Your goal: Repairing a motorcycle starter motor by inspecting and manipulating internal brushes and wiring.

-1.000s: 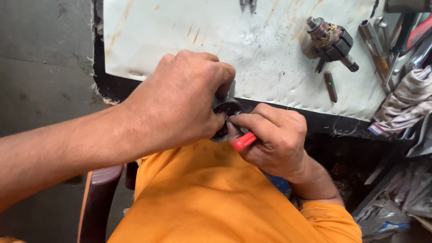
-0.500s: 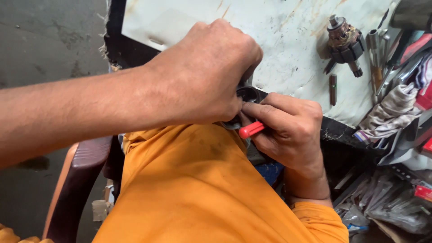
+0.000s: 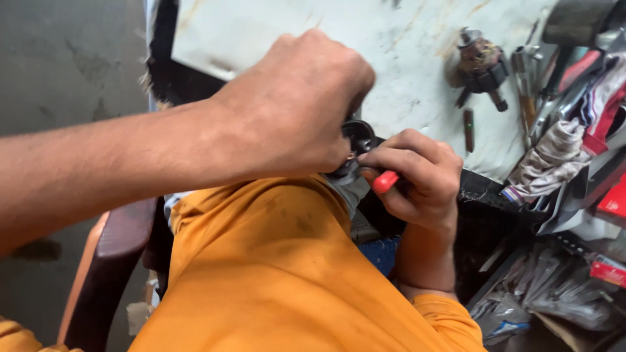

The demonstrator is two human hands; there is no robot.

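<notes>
**Small black part pinned at the desk edge**

The black round part [image 3: 358, 135] sits mid-frame, clamped in your left hand [image 3: 293, 104] so it cannot turn. Your right hand [image 3: 417, 176], at four o'clock from it, closes its grip on a red-handled tool [image 3: 385, 182], tip apparently at the part. A rusty metal assembly [image 3: 479, 65] lies on the desk [image 3: 411, 39] at two o'clock.

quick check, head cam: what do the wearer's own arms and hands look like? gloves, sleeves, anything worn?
Both hands are bare: no gloves, rings, watch or bands visible on the left hand or right hand. The left forearm is uncovered all along its visible length. The right forearm is bare up to an orange sleeve, same cloth as the lightly stained orange garment.
</notes>
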